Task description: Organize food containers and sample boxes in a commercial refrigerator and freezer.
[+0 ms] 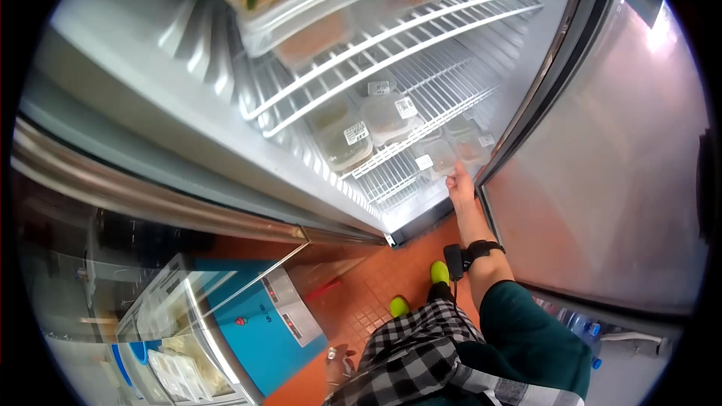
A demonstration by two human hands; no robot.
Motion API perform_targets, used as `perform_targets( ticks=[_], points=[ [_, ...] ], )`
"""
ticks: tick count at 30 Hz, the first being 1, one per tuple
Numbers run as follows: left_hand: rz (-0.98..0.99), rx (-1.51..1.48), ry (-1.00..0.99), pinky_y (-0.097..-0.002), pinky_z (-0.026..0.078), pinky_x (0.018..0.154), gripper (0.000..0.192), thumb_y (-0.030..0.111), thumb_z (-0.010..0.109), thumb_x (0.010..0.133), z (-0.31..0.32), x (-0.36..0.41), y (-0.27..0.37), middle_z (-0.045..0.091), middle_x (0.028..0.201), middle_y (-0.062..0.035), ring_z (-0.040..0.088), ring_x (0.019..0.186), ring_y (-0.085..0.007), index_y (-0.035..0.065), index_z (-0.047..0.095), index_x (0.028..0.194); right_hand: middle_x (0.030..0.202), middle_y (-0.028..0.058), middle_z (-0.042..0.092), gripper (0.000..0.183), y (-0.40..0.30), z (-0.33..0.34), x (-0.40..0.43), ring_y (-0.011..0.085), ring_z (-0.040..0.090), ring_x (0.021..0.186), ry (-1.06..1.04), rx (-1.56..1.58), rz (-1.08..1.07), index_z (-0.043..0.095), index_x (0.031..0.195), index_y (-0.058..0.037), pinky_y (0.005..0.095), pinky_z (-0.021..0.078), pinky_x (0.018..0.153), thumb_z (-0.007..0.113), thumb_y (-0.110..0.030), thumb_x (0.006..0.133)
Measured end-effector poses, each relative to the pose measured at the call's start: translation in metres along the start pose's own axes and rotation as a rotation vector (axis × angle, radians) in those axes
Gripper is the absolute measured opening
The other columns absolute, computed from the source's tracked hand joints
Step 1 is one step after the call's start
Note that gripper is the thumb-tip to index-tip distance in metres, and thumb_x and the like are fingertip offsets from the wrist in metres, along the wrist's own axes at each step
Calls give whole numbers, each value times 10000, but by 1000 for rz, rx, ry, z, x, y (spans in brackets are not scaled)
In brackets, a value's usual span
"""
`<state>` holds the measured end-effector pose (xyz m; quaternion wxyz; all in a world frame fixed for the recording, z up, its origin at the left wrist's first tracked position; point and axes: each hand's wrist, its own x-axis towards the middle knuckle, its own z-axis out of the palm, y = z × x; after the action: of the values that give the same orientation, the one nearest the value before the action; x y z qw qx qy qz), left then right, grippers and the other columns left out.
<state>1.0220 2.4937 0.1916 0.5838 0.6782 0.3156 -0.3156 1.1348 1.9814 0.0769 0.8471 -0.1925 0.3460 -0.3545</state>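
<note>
My right hand (pixel 461 185) reaches into an upright refrigerator, low at its front right. Its fingertips meet the front edge of a clear lidded plastic container (pixel 436 159) with a white label. Whether the fingers grip that container or only touch it is not clear. Beside it sits another labelled container (pixel 469 145). On the wire shelf (pixel 428 124) above are more lidded containers (pixel 345 144) bearing printed labels. My left hand (pixel 339 365) hangs low by the checked cloth at my waist, fingers bent and partly hidden. Something small and pale shows at those fingers.
Stacked food containers (pixel 293 5) stand on the upper wire shelf (pixel 406 39). An open door (pixel 592 169) flanks my right arm; a glass door with a metal frame (pixel 169 203) is at left. Beyond it stands a blue-topped appliance (pixel 254 321). Orange tiles (pixel 366 299) cover the floor.
</note>
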Motion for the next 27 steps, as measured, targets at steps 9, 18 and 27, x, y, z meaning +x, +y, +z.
perform_targets(
  ticks=[9,18,27],
  points=[
    [-55,50,-7,-235,331,293,199,145,596,721,-58,12,18,571,641,-120,436,338,-136,26,526,864,838,5,548,230,-10,-56,-113,84,436,564,-84,108,-8,498,985,-87,177,294,407,556,-230,814],
    [90,-54,-221,-271,339,328,187,188,554,780,-74,24,-30,559,624,-87,469,375,-149,22,563,868,936,-3,527,398,-49,-134,-294,58,429,633,-260,-201,62,434,1134,-60,170,297,441,536,-277,816],
    [160,-293,-371,-179,372,464,317,240,594,789,-101,-61,-54,612,851,-53,513,592,-64,36,524,1022,855,-1,523,444,-36,-140,-406,31,402,559,-532,-821,169,427,1134,-27,149,288,426,533,-308,807]
  ],
)
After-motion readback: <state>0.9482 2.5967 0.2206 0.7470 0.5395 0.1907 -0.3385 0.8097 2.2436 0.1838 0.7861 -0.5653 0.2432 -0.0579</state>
